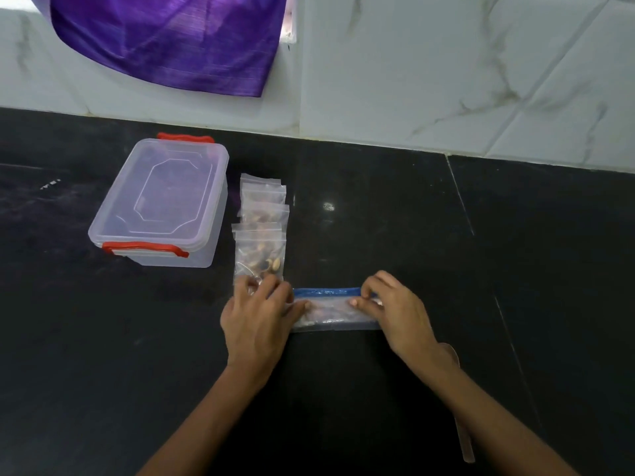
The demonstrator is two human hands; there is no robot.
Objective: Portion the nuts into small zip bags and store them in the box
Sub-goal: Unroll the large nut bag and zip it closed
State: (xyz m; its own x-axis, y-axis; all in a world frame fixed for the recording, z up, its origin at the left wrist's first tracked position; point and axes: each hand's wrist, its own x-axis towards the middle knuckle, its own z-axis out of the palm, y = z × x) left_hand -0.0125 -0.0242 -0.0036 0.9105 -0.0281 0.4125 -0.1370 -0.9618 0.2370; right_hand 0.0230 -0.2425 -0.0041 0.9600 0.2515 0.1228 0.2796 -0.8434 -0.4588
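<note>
A large zip bag with a blue strip along its far edge lies folded or rolled flat on the black counter. My left hand holds its left end with curled fingers; my right hand pinches its right end near the blue strip. Several small zip bags of nuts lie in an overlapping row just beyond my left hand. To their left stands a clear plastic box with red clips, its lid on.
A pale spoon lies on the black counter under my right forearm. White marbled wall tiles back the counter, and a purple cloth hangs at the upper left.
</note>
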